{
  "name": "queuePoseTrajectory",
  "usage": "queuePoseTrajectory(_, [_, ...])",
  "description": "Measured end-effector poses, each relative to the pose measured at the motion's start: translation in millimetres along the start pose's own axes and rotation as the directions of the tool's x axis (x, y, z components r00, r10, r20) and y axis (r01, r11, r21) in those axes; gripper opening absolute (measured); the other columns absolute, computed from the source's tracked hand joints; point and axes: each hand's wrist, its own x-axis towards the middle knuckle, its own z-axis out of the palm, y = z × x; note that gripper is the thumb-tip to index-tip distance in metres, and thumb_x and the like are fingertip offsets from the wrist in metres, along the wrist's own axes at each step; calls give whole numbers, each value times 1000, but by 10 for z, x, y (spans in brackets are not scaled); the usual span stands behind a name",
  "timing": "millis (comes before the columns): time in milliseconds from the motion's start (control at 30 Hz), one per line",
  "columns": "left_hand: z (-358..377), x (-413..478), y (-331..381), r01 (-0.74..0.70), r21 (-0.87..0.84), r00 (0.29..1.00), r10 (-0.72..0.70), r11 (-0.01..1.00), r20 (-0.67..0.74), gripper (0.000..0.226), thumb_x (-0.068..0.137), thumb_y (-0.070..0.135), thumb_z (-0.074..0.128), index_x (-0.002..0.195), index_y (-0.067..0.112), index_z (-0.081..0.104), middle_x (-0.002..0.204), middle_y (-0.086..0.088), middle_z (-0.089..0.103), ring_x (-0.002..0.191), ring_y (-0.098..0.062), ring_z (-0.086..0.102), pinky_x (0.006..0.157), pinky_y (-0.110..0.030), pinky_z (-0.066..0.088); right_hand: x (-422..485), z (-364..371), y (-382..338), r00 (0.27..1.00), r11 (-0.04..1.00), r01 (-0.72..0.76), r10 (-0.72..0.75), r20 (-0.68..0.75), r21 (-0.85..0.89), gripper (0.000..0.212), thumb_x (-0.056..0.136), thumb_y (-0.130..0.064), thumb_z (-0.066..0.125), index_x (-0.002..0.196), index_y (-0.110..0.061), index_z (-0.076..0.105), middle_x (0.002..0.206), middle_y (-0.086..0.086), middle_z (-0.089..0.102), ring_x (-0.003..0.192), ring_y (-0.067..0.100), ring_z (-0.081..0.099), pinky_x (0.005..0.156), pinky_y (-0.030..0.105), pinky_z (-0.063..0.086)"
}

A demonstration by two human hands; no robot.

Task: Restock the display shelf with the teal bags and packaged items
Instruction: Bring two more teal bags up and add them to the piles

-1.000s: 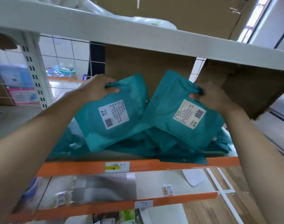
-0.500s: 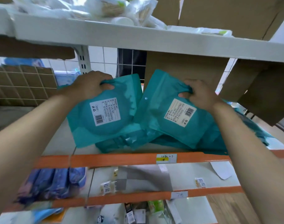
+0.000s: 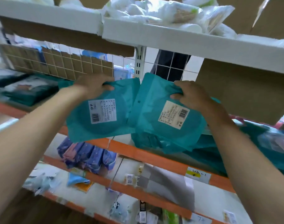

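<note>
Left hand (image 3: 93, 84) clenched on the top edge of the left bag (image 3: 83, 126), fingers curled over the edge, teal material bunched beneath them. Right hand (image 3: 191, 96) likewise grasping the top edge of the right bag (image 3: 151, 126), material gathered under the thumb. Both bags are held up side by side, each tilted, printed faces toward the camera. Each carries a white barcode sticker: left label (image 3: 102, 110), right label (image 3: 173, 114). The inner edges of the two bags meet, the right bag apparently lapping over the left. A small snap (image 3: 139, 101) shows near that edge. The bags sit in front of the middle shelf (image 3: 154, 156), above its orange front edge and below the white upper shelf (image 3: 178, 38). The lower part of the right bag overlaps a pile (image 3: 207, 147) of further teal bags lying on the middle shelf to the right; contact between them cannot be determined. The upper shelf holds white packs (image 3: 162, 12). Brown cardboard (image 3: 238, 94) stands behind the right hand. Purple packs (image 3: 89, 159) stand on the shelf below, left of centre. A yellow-marked price tag (image 3: 197, 174) is fixed to the orange edge at the right. Dark green packs (image 3: 25, 92) lie at far left, blurred.
</note>
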Motion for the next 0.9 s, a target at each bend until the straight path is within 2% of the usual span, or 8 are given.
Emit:
queuePoseTrajectory(33, [-18, -45, -65, 41, 49, 999, -40, 998, -18, 28, 96, 36, 47, 120, 27, 58, 121, -1, 59, 109, -28, 53, 80, -34, 38, 65, 38, -53, 1000, 1000, 11, -11, 5, -4, 32, 89, -25, 61, 118, -11, 57, 101, 5, 62, 95, 25, 57, 72, 28, 31])
queuePoseTrajectory(100, [-60, -151, -209, 61, 80, 998, -59, 995, -28, 27, 96, 35, 47, 120, 28, 57, 125, 0, 58, 108, -26, 53, 83, -36, 39, 180, 116, -183, 999, 999, 36, -35, 27, -34, 34, 90, -27, 60, 119, -12, 56, 110, 9, 63, 102, 30, 57, 75, 31, 35])
queuePoseTrajectory(167, [-121, -283, -390, 102, 70, 994, -99, 992, -36, 24, 95, 34, 48, 116, 27, 59, 121, -2, 61, 104, -26, 54, 84, -38, 44, 283, 183, -347, 997, 996, 68, -66, 40, -54, 31, 90, -28, 58, 117, -13, 56, 110, 10, 62, 103, 30, 57, 76, 33, 37])
queuePoseTrajectory(333, [-329, -565, -877, 201, 109, 977, -192, 973, -92, 33, 95, 34, 49, 126, 27, 56, 131, -2, 57, 115, -30, 52, 90, -40, 44, 568, 350, -867, 993, 993, 114, -113, 42, -41, 27, 91, -28, 56, 114, -13, 56, 106, 8, 63, 101, 29, 58, 73, 29, 33])
queuePoseTrajectory(433, [-466, -704, -1229, 236, 123, 970, -227, 964, -83, 34, 94, 32, 51, 127, 25, 56, 131, -4, 57, 117, -30, 51, 92, -44, 44, 751, 486, -1276, 991, 989, 132, -131, 28, -62, 27, 92, -27, 55, 115, -13, 56, 108, 11, 63, 102, 29, 57, 76, 32, 38])
queuePoseTrajectory(567, [-685, -888, -1779, 257, 125, 964, -246, 958, -97, 34, 93, 32, 53, 125, 21, 58, 129, -5, 57, 116, -30, 51, 91, -44, 44, 1027, 724, -1850, 991, 992, 126, -124, 56, -24, 31, 93, -27, 54, 120, -13, 55, 113, 13, 63, 104, 31, 58, 85, 37, 44])
queuePoseTrajectory(733, [-837, -1116, -2424, 248, 142, 968, -237, 958, -86, 29, 94, 34, 52, 119, 21, 60, 121, -7, 62, 107, -30, 55, 84, -40, 45, 1261, 1008, -2526, 988, 990, 138, -141, 58, 39, 27, 92, -23, 56, 116, -11, 57, 112, 12, 64, 103, 31, 58, 78, 33, 42])
queuePoseTrajectory(900, [-896, -1317, -3091, 248, 149, 969, -242, 957, -57, 22, 93, 35, 52, 108, 21, 61, 113, -2, 63, 98, -24, 56, 75, -40, 48, 1500, 1282, -3120, 984, 986, 132, -142, 104, 102, 17, 92, -26, 55, 106, -18, 59, 105, 7, 66, 97, 27, 61, 85, 41, 48])
